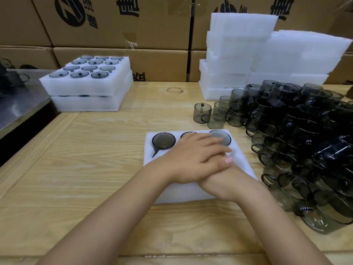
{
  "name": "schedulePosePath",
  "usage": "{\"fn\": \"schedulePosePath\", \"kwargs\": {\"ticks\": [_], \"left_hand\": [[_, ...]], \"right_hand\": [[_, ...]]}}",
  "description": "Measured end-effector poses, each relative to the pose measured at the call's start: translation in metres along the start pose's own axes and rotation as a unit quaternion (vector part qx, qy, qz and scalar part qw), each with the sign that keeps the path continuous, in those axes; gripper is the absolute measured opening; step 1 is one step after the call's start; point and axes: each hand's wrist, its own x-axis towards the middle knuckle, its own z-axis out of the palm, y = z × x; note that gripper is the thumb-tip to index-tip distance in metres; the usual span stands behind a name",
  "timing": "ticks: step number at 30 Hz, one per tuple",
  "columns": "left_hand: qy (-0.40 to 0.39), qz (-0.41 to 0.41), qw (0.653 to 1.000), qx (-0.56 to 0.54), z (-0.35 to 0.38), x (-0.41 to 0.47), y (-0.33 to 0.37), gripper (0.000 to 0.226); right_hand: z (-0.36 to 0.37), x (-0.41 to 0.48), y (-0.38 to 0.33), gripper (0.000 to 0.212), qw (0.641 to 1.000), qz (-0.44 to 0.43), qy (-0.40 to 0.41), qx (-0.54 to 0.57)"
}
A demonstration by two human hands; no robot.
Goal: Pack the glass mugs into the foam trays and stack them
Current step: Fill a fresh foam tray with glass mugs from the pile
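— Hands are overlapping on the near foam tray. We're seeing the left hand lying flat-fingered across the right hand, both bearing down on the foam. The right fingers are hiding under the left, so we're not calling their pose.

— Why doubled up?

— We're reading it as a press: two palms are loading one spot, probably to seat a mug flush in its pocket. Whatever is under them isn't showing.

— Where are the mugs sitting?

— Three are sitting in that tray's far row: far-left mug, middle mug half hidden by the left fingers, and far-right mug. Only round grey faces are showing, so we're taking the long axes as running straight down into the foam. Rim-up or base-up, we can't tell. The far-left one is pointing its handle back toward us, slightly left, along a slot cut for it.

— Other stock?

— Loose mugs are piling up right of the tray, some upright, some tipped, handles pointing every way. Blank foam trays are standing beyond its far-right corner. Two filled trays are sitting stacked beyond its far-left corner.

— Progress?

— We're judging it early for this tray. The arms are covering the near rows, so we're not counting.
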Motion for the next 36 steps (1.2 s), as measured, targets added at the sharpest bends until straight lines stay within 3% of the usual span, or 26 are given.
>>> {"fn": "schedulePosePath", "kwargs": {"ticks": [3, 7, 11, 14, 19, 24, 26, 28, 30, 31, 33, 36], "left_hand": [[0.009, -0.022, 1.0, 0.016, 0.009, -0.003, -0.001, 0.062], [0.022, -0.046, 0.998, 0.041, 0.015, -0.006, 0.0, 0.063], [0.083, -0.101, 0.988, 0.081, 0.018, -0.015, 0.007, 0.073], [0.148, -0.115, 0.974, 0.125, 0.021, -0.021, 0.011, 0.076], [0.316, -0.122, 0.932, 0.127, 0.027, -0.026, 0.004, 0.049], [0.364, -0.084, 0.91, 0.181, 0.035, -0.026, -0.011, 0.048], [0.361, -0.051, 0.908, 0.206, 0.038, -0.027, -0.015, 0.054], [0.349, -0.047, 0.911, 0.216, 0.041, -0.029, -0.017, 0.061], [0.348, -0.067, 0.905, 0.237, 0.044, -0.029, -0.018, 0.059], [0.352, -0.08, 0.898, 0.251, 0.045, -0.029, -0.018, 0.055], [0.356, -0.091, 0.889, 0.272, 0.047, -0.027, -0.019, 0.05], [0.357, -0.09, 0.885, 0.283, 0.049, -0.025, -0.022, 0.045]], "right_hand": [[0.002, 0.0, 0.001, 0.062, 0.994, -0.019, -0.03, -0.106], [0.002, -0.001, -0.004, 0.062, 0.988, -0.027, -0.025, -0.153], [0.007, 0.0, -0.003, 0.062, 0.983, 0.002, -0.007, -0.182], [0.009, 0.005, -0.002, 0.063, 0.986, 0.025, 0.004, -0.167], [0.008, 0.021, -0.001, 0.069, 0.99, 0.044, -0.016, -0.131], [0.005, 0.03, 0.002, 0.062, 0.993, 0.027, -0.017, -0.111], [0.002, 0.03, 0.002, 0.058, 0.998, 0.017, -0.02, -0.053], [-0.005, 0.033, 0.004, 0.046, 0.989, 0.036, 0.032, 0.138], [-0.019, 0.037, 0.013, 0.032, 0.925, 0.104, 0.16, 0.329], [-0.028, 0.041, 0.024, 0.028, 0.903, 0.139, 0.241, 0.328], [-0.045, 0.052, 0.052, 0.024, 0.897, 0.214, 0.326, 0.206], [-0.057, 0.078, 0.09, 0.022, 0.913, 0.3, 0.26, 0.093]]}}
